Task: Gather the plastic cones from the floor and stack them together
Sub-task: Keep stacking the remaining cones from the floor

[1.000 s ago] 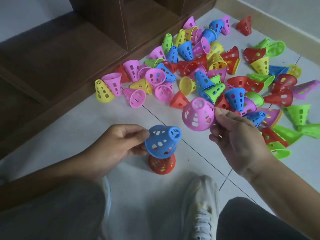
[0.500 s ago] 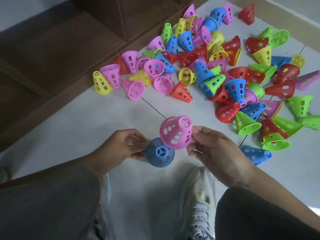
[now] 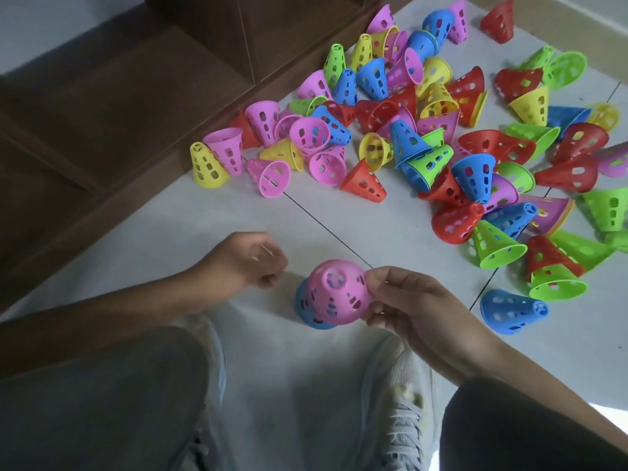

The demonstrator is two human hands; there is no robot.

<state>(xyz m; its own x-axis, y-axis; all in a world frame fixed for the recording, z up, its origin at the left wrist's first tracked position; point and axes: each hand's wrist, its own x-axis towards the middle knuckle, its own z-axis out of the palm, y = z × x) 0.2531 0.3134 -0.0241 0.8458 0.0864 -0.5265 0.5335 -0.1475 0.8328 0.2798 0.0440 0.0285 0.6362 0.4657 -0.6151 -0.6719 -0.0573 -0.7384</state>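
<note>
Right hand point(image 3: 413, 311) pinching a pink perforated cone point(image 3: 336, 292) by its narrow end, thumb and fingertips point(image 3: 377, 278) curled round it. Pink cone seated tip-up over a blue cone point(image 3: 306, 309), only the blue rim showing beneath on the left. Left hand point(image 3: 246, 261) just beside the stack, apart from it, fingers curled in and holding nothing; somewhat blurred. Stack low over the pale tiled floor point(image 3: 238, 215), between two knees in dark trousers, above a light grey laced shoe point(image 3: 402, 413). Farther off, a loose heap of cones point(image 3: 424, 130) in pink, blue, yellow, green and red, most lying on their sides. Nearest to the right hand, a lone blue cone on its side point(image 3: 513, 311), with a green cone point(image 3: 557, 283) just behind it. Dark wooden shelf unit point(image 3: 136, 96) along the left of the heap.
</note>
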